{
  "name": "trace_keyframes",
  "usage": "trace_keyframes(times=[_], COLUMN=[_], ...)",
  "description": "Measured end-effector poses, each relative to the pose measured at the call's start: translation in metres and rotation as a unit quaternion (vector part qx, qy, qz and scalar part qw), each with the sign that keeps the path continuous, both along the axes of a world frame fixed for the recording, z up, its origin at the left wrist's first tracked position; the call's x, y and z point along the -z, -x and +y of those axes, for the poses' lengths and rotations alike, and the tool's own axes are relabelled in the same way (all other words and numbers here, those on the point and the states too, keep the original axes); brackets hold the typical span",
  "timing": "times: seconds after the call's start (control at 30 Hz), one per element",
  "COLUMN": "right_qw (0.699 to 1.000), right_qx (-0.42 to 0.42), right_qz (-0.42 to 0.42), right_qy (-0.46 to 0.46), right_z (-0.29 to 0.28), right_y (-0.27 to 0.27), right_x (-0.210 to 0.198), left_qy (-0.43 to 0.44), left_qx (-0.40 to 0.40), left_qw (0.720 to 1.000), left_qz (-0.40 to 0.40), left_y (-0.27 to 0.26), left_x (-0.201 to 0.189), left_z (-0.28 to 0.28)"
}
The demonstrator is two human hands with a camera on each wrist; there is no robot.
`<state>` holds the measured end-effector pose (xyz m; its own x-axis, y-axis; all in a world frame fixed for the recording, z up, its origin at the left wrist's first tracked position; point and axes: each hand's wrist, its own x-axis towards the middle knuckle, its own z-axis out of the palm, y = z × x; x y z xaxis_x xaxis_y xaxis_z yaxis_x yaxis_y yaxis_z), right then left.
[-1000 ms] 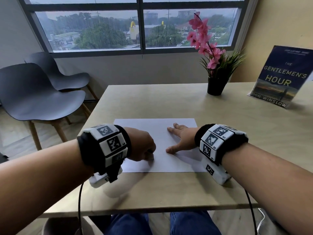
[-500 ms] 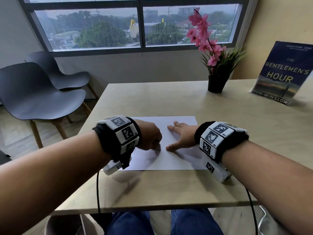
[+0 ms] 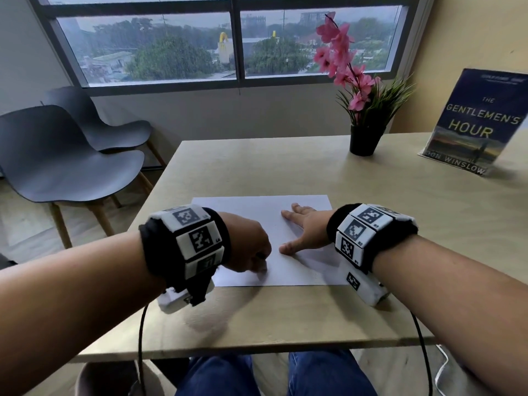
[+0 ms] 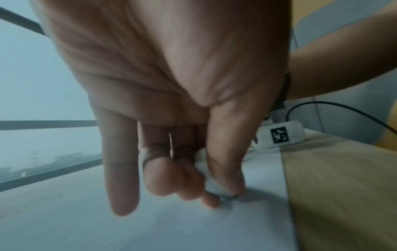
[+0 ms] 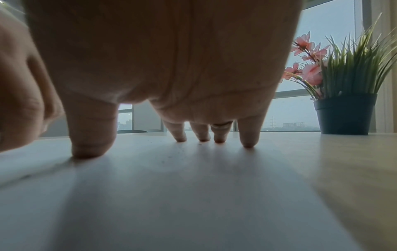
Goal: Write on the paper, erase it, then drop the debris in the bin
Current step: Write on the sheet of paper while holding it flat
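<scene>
A white sheet of paper (image 3: 257, 212) lies on the wooden table (image 3: 285, 324) in front of me. My left hand (image 3: 261, 268) is curled over the sheet's near left part. Its thumb and fingers pinch a small white eraser (image 4: 214, 188), which is pressed onto the paper (image 4: 193, 229). My right hand (image 3: 303, 232) lies flat on the sheet's right half with fingers spread, and the fingertips (image 5: 180, 138) press on the paper (image 5: 171, 195). A few dark specks (image 5: 200, 144) lie near those fingertips. No bin is identifiable in any view.
A black pot with pink flowers (image 3: 364, 141) stands at the back of the table. A book (image 3: 474, 124) is propped at the far right. Two grey chairs (image 3: 57, 161) stand left of the table. A brownish rounded object (image 3: 108, 378) sits under the near left corner.
My left hand slid away from me across the paper, then back toward the near edge, still pinching the eraser. The right hand stayed flat in place.
</scene>
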<state>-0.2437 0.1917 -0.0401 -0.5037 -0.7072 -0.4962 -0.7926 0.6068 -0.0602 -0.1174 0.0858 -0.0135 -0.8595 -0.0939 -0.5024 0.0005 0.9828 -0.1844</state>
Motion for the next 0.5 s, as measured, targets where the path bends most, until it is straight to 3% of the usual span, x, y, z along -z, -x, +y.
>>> trace_keyframes(times=[0.5], right_qw=[1.0], right_qx=[0.002], right_qz=[0.0], right_qy=[0.0], right_z=[0.0], right_y=[-0.001], right_x=[-0.001], left_qy=[0.01], left_qx=[-0.015], left_qw=[0.999], left_qz=[0.033], left_y=[-0.004], left_x=[0.0], left_z=[-0.017])
